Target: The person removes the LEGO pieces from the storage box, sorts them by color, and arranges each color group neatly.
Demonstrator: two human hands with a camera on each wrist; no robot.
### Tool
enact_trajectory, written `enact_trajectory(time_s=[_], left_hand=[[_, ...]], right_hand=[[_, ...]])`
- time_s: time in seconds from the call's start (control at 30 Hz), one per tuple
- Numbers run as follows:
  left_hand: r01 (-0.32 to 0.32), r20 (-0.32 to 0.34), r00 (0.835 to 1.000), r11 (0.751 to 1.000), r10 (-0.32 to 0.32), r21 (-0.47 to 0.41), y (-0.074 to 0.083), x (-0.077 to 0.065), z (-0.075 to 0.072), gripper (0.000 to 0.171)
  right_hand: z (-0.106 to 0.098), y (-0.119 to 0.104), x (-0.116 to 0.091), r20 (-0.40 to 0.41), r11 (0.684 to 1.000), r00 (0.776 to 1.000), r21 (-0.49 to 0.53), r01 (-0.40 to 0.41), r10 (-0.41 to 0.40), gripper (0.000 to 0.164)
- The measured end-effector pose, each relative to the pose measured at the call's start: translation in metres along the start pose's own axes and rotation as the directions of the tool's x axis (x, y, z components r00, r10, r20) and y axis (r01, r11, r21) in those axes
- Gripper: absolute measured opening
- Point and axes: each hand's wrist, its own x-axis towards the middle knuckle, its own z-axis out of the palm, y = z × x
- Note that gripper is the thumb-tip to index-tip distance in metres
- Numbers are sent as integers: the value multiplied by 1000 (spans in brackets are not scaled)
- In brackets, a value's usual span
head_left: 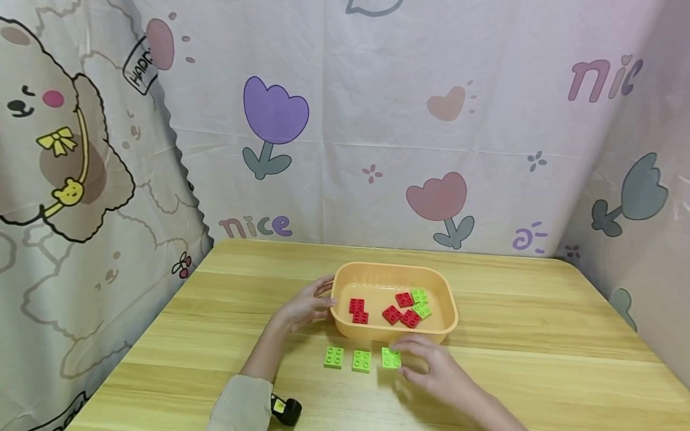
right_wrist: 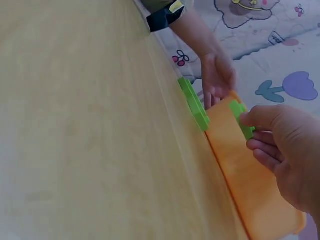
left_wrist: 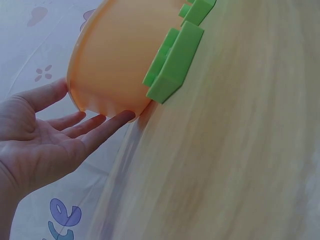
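Pinching a lime-green, four-studded plastic brick [head_left: 390, 360] in the right hand [head_left: 439, 368], lower centre of the frame; touching an oblong peach plastic tray [head_left: 377, 333] with the left hand [head_left: 303, 306], fingers extended. Probably lining up beside two matching bricks [head_left: 333, 357]; next, needing level release.

Red bricks [head_left: 392, 315]: five. Green bricks [head_left: 362, 361]: five. Orange tray [head_left: 372, 331]: one. Table [head_left: 539, 335]: one. Hands [head_left: 307, 306]: two.

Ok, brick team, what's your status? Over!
Left hand touching orange tub. Right hand pinching a green four-stud brick. Two more green bricks on the table. Nothing visibly in the way.
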Motion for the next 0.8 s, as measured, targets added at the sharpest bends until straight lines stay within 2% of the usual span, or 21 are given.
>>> enact_trajectory(time_s=[0.23,0.47,0.8], left_hand=[[-3,1,1000,1000,3,-4,1,-1,0,64],[-3,6,1000,1000,3,-10,1,-1,1,65],[-2,13,1000,1000,2,-11,2,-1,0,65]], right_hand=[[10,6,-4,-24,999,999,-6,44,-44,41],[16,12,-7,-31,1000,999,-17,-9,9,42],[21,16,-10,19,995,995,24,-95,95,38]])
